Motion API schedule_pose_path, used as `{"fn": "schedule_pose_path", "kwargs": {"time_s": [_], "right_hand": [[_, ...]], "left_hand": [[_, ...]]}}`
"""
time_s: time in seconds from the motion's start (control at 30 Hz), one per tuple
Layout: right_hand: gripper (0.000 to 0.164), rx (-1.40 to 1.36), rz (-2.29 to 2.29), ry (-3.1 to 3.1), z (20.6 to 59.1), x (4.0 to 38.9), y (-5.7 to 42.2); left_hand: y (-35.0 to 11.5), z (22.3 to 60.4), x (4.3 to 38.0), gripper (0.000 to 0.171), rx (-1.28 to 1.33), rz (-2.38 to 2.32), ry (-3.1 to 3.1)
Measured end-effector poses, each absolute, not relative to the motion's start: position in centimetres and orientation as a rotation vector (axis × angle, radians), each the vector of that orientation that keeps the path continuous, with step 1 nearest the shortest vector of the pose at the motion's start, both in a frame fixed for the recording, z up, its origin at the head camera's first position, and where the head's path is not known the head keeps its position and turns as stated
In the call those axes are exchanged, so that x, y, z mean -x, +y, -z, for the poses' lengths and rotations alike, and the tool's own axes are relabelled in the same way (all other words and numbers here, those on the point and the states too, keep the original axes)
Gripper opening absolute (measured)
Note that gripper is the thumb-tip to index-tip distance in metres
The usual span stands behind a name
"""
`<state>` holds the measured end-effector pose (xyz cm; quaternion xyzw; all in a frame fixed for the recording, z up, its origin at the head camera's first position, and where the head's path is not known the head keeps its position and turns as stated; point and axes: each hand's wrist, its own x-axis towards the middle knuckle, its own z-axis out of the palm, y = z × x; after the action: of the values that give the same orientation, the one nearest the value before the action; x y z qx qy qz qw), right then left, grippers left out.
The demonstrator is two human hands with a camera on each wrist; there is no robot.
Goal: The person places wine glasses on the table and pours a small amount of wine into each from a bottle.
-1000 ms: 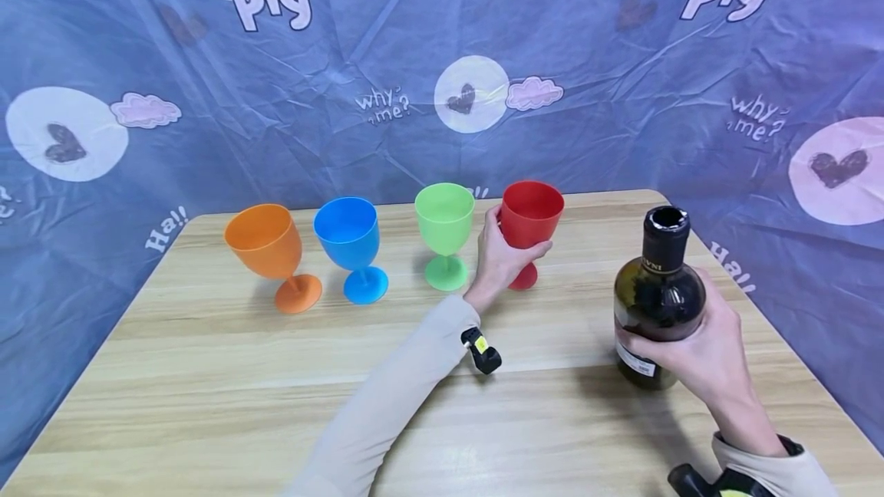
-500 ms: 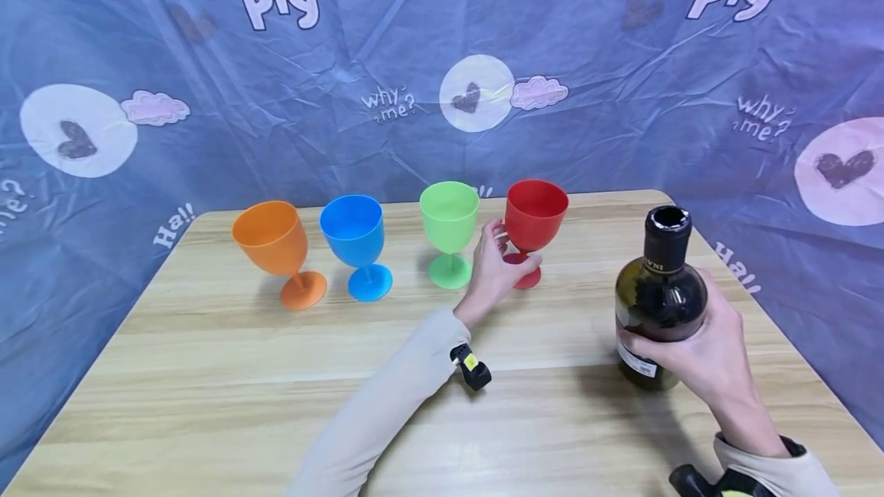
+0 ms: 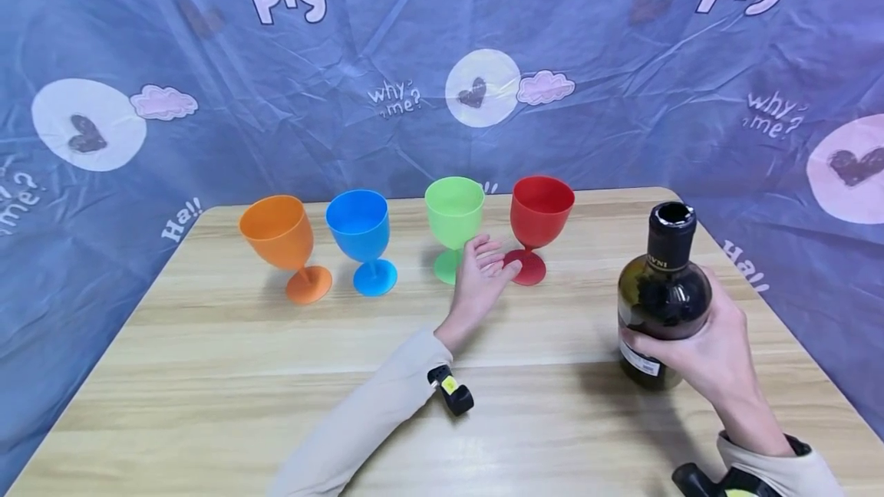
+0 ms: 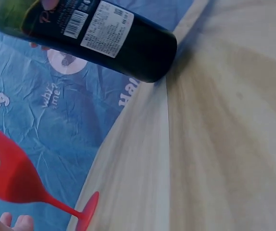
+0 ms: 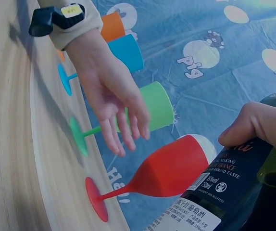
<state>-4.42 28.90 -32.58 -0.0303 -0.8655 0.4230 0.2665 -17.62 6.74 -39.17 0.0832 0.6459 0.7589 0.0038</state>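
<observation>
My left hand (image 3: 478,282) hovers in front of the green goblet (image 3: 453,209) and the red goblet (image 3: 542,209), fingers loosely extended and holding nothing. The right wrist view shows the left hand (image 5: 111,94) apart from the red goblet (image 5: 164,168), which stands upright on its round foot. On the right, my right hand (image 3: 718,351) grips a dark green wine bottle (image 3: 664,297) round its body, thumb across the front. The bottle is upright with an uncorked mouth. A white label (image 4: 108,29) with a barcode shows in the left wrist view.
A blue goblet (image 3: 357,225) and an orange goblet (image 3: 278,232) stand in the same row to the left. The wooden table (image 3: 207,382) ends at the back against a blue printed cloth (image 3: 387,44), which also hangs along both sides.
My left hand has let go of the red goblet and drawn back toward the left and nearer me. The red goblet stays standing. The right hand keeps its hold on the bottle.
</observation>
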Motion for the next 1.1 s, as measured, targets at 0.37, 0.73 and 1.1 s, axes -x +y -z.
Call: {"fn": "schedule_pose_path", "kwargs": {"time_s": [0.37, 0.73, 1.1], "right_hand": [[0.082, 0.063, -1.133, -2.333, 32.3, 4.5, 28.8], [0.082, 0.03, -1.134, -2.33, 32.6, 4.4, 28.7], [0.086, 0.03, -1.134, -2.333, 32.6, 4.4, 28.7]], "left_hand": [[3.1, 40.0, 17.0, 0.061, 0.169, -2.353, 2.082], [1.7, 39.7, 18.9, 0.07, 0.267, -2.246, 2.42], [1.8, 39.2, 20.8, 0.091, 0.079, -2.292, 2.482]]}}
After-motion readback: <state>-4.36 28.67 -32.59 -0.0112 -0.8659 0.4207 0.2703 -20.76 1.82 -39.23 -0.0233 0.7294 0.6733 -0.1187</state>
